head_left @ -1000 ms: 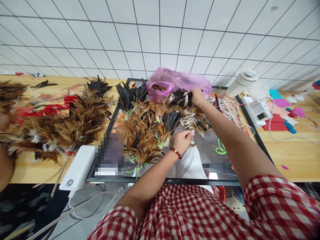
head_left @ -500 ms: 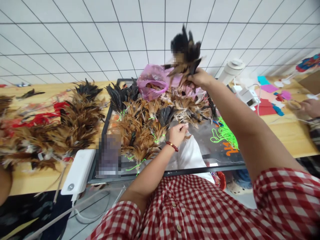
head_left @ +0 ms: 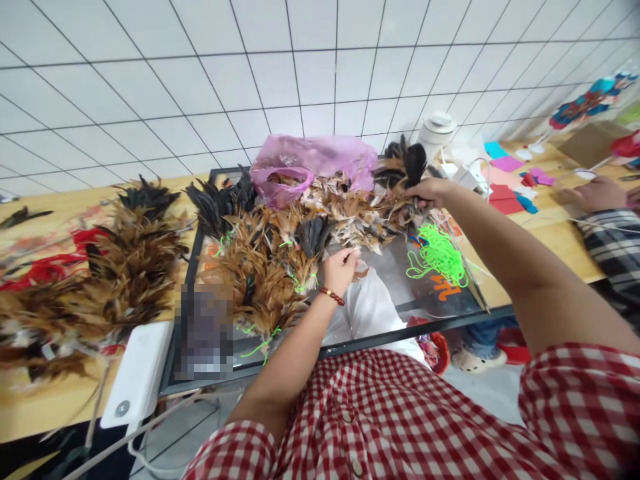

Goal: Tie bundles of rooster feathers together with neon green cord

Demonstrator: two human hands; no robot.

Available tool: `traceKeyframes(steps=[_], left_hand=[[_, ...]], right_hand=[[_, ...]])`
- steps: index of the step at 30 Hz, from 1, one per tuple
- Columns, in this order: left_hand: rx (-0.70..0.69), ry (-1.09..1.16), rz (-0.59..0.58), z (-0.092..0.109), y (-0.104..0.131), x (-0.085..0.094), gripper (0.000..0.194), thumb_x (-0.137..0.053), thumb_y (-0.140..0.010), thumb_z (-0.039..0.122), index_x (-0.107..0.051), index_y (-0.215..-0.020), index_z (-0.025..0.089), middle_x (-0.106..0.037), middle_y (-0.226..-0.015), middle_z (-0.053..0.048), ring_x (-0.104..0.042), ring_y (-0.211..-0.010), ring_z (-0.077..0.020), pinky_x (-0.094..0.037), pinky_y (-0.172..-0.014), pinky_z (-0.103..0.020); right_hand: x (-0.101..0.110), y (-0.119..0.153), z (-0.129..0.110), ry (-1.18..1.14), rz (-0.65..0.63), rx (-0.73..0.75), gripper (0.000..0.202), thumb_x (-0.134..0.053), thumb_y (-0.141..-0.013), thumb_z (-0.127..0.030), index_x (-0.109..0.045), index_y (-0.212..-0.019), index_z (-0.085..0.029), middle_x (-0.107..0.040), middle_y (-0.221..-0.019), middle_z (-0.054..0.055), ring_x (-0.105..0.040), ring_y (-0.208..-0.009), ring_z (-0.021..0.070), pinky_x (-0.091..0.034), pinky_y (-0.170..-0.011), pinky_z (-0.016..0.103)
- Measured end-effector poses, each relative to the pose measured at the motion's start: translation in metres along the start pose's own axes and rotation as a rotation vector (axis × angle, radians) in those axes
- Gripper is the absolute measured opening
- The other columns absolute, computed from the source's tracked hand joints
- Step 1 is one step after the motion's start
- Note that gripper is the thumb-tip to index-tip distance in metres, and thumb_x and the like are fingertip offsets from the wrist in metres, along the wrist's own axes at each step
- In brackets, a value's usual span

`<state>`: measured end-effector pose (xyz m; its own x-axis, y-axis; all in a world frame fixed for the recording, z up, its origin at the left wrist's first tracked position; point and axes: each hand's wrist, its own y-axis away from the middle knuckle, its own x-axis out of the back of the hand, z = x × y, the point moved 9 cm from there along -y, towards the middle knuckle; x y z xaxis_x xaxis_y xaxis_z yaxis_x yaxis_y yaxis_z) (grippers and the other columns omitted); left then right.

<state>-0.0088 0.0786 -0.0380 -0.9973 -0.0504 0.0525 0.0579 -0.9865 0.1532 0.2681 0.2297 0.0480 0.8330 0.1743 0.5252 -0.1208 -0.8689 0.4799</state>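
Note:
My right hand (head_left: 427, 192) is closed around the lower part of a bunch of black and brown feathers (head_left: 407, 163), at the right end of a feather pile (head_left: 357, 217). My left hand (head_left: 341, 268), with a dark red bead bracelet at its wrist, hovers low in front of the pile. Its fingers are pinched together; whatever lies between the tips is too small to tell. Just beside them is a small brown feather (head_left: 363, 273). Brown feather bundles (head_left: 265, 260) tied with green string lie left of this hand, with a black-feathered bundle (head_left: 314, 237) close by.
A pink plastic bag (head_left: 320, 150) stands behind the pile. Tangled green cord (head_left: 440, 257) lies on the black-framed glass tray (head_left: 385, 323). A white power bank (head_left: 137, 373) and more feathers (head_left: 135, 267) are left; another person's hand (head_left: 595, 195) rests at the right.
My right hand has come down and to the right with the feather bunch, from above the pink bag to the pile's right end. My left hand stays pinched in place. The view has shifted slightly.

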Motion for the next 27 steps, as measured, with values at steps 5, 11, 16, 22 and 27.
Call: traceKeyframes(steps=[5,11,16,22,27], left_hand=[[0.023,0.017,0.014,0.003,0.002,0.002,0.013,-0.07,-0.087,0.025,-0.08,-0.081,0.019,-0.072,-0.064,0.001,-0.067,-0.062,-0.0122,-0.052,-0.067,-0.023],[0.031,0.037,0.02,0.01,0.004,0.003,0.012,-0.07,-0.085,0.023,-0.079,-0.077,0.018,-0.071,-0.06,0.002,-0.065,-0.059,-0.0117,-0.05,-0.063,-0.022],[0.008,0.042,0.023,0.011,0.004,0.003,0.012,-0.071,-0.084,0.024,-0.079,-0.077,0.018,-0.071,-0.06,0.002,-0.065,-0.058,-0.0119,-0.051,-0.064,-0.023],[0.017,0.039,0.028,0.006,0.004,0.004,0.012,-0.071,-0.084,0.026,-0.08,-0.081,0.018,-0.072,-0.062,0.001,-0.067,-0.06,-0.0129,-0.053,-0.065,-0.024],[-0.004,0.035,0.026,0.005,0.002,0.004,0.012,-0.071,-0.084,0.026,-0.08,-0.079,0.02,-0.072,-0.062,0.001,-0.067,-0.061,-0.0125,-0.052,-0.066,-0.024]], right_hand=[[-0.002,-0.007,0.03,0.043,0.031,-0.151,0.035,-0.086,-0.082,-0.041,-0.058,-0.082,-0.019,-0.055,-0.061,-0.004,-0.043,-0.041,0.0062,-0.028,-0.039,0.018],[0.041,-0.004,0.013,0.282,0.184,-0.039,0.031,-0.073,-0.093,-0.041,-0.069,-0.109,-0.014,-0.063,-0.066,0.003,-0.056,-0.053,0.0149,-0.044,-0.053,0.029],[0.03,0.019,-0.044,0.723,0.308,0.425,0.035,-0.073,-0.088,-0.022,-0.075,-0.121,-0.014,-0.078,-0.099,0.012,-0.071,-0.091,0.0234,-0.053,-0.089,0.037],[-0.053,0.009,-0.055,1.129,0.116,0.666,0.082,-0.074,-0.078,-0.019,-0.051,-0.157,-0.023,-0.069,-0.137,0.017,-0.07,-0.112,0.035,-0.054,-0.092,0.042],[-0.041,-0.002,-0.062,1.033,0.209,0.587,0.032,-0.062,-0.094,-0.023,-0.079,-0.121,-0.016,-0.078,-0.119,0.015,-0.07,-0.108,0.0309,-0.055,-0.094,0.043]])
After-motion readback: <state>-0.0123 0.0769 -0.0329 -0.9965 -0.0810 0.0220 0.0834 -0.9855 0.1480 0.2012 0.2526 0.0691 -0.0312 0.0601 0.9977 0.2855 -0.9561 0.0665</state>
